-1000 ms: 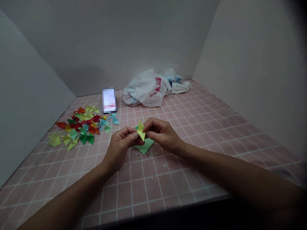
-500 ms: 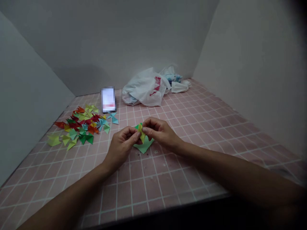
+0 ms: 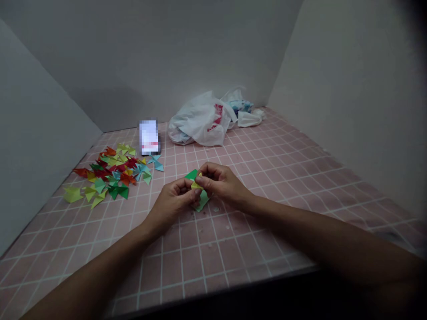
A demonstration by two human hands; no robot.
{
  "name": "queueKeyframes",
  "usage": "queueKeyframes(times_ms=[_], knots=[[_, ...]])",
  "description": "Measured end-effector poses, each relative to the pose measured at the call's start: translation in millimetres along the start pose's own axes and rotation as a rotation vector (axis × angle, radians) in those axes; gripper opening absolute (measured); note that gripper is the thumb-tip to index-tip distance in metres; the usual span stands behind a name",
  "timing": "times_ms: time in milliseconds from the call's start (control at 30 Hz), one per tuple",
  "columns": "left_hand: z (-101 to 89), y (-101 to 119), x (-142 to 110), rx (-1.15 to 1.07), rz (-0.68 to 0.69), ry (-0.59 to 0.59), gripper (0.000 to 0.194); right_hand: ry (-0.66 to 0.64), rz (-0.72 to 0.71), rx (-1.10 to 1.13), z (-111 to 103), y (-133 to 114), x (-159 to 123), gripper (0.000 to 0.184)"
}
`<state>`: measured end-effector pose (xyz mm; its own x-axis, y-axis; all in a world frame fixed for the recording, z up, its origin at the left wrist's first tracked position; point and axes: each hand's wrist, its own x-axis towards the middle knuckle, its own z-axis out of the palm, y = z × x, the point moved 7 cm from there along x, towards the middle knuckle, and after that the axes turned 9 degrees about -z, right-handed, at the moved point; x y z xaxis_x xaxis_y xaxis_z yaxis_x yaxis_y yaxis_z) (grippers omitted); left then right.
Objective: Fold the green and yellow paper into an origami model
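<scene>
A small piece of folded yellow paper (image 3: 196, 184) is pinched between my two hands above the table. My left hand (image 3: 175, 198) grips its lower left side with thumb and fingers. From the right, my right hand (image 3: 222, 184) presses the thumb and fingertips on its upper edge. Most of the paper is covered by the fingers. Under the hands lies light green paper (image 3: 202, 202), and a darker green paper (image 3: 191, 174) shows just behind them; both are partly hidden.
Several folded paper pieces (image 3: 113, 191) in many colours lie heaped at the left. A phone (image 3: 149, 137) with a lit, blurred screen stands behind them. White plastic bags (image 3: 202, 120) rest at the back. A pink tiled-pattern cloth (image 3: 187, 262) covers the table, with walls around.
The yellow paper has turned from upright to lower and flatter between my fingers, and less of it shows. My hands have drawn closer together, covering more of the light green paper.
</scene>
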<state>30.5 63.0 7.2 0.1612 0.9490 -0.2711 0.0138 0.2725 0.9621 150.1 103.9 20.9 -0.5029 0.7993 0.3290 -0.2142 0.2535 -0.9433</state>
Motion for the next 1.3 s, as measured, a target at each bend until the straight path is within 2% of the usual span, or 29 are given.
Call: queueKeyframes(times_ms=[167, 367, 567, 700, 833, 933, 1067, 1300], knots=[[1.5, -0.7, -0.2, 0.027, -0.012, -0.028, 0.027, 0.072, 0.000, -0.076, -6.2, -0.5, 0.5, 0.033], [-6.2, -1.1, 2.6, 0.043, -0.010, 0.028, 0.029, 0.113, 0.016, -0.081, -11.0, 0.9, 1.2, 0.038], [-7.5, -4.1, 3.2, 0.030, -0.021, 0.053, 0.030, 0.136, 0.058, -0.046, -10.9, 6.6, -0.7, 0.035], [-8.9, -4.0, 3.4, 0.020, -0.005, 0.065, 0.030, 0.119, 0.068, -0.014, -7.6, 8.9, -0.7, 0.035], [-14.6, -1.9, 3.6, -0.012, 0.032, 0.122, 0.029, 0.072, 0.076, 0.043, -3.4, 11.6, 0.0, 0.033], [-16.5, 2.8, 2.1, 0.001, 0.081, 0.157, 0.026, 0.086, 0.074, 0.051, -4.7, 13.5, 0.0, 0.031], [-13.7, 8.2, -0.1, 0.022, 0.127, 0.134, 0.025, 0.101, 0.053, 0.043, -5.6, 12.4, 0.2, 0.030], [-14.5, 5.7, 0.9, 0.067, 0.097, 0.132, 0.024, 0.031, 0.061, 0.009, 0.4, 8.9, -2.5, 0.021]])
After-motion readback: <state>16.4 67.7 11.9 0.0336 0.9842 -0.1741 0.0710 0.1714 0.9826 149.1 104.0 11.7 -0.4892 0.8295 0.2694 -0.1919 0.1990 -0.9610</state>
